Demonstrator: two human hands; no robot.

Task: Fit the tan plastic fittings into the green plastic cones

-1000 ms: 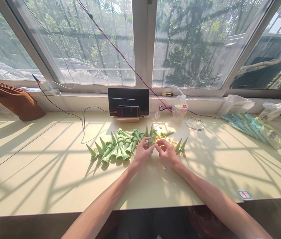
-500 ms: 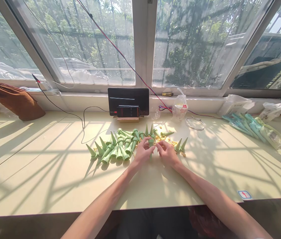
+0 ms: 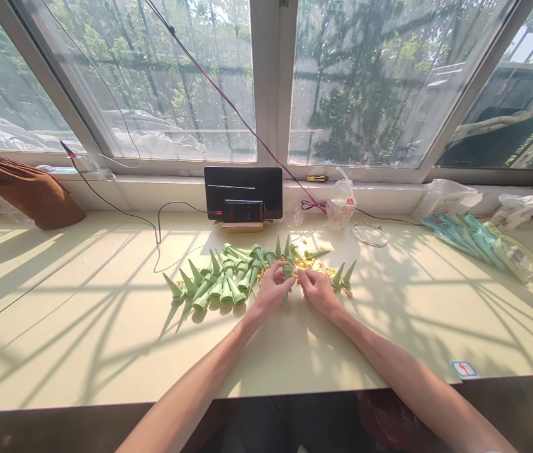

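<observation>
My left hand (image 3: 273, 288) is closed around a green plastic cone spike (image 3: 287, 269), its wide capped end up and its point downward. Close by on the right, my right hand (image 3: 316, 288) pinches a small yellowish peg (image 3: 295, 275) beside the spike's cap. Whether the peg touches the cap, I cannot tell. Left of my hands lies a pile of green cone spikes (image 3: 228, 277), some standing points up. Two more spikes (image 3: 343, 275) stand to the right of my right hand. Small yellow pegs (image 3: 326, 270) lie scattered behind my fingers, partly hidden by them.
A tablet (image 3: 242, 182) with a phone (image 3: 243, 212) in front leans at the window sill. A plastic bag (image 3: 342, 204) and a coiled wire (image 3: 369, 234) lie right of it. Teal packets (image 3: 478, 239) rest far right, a brown pouch (image 3: 34, 189) far left.
The small peg in my right fingers now shows beside the spike's cap. Both hands have shifted only slightly; the pile is unchanged. The hand at the far right edge has left view.
</observation>
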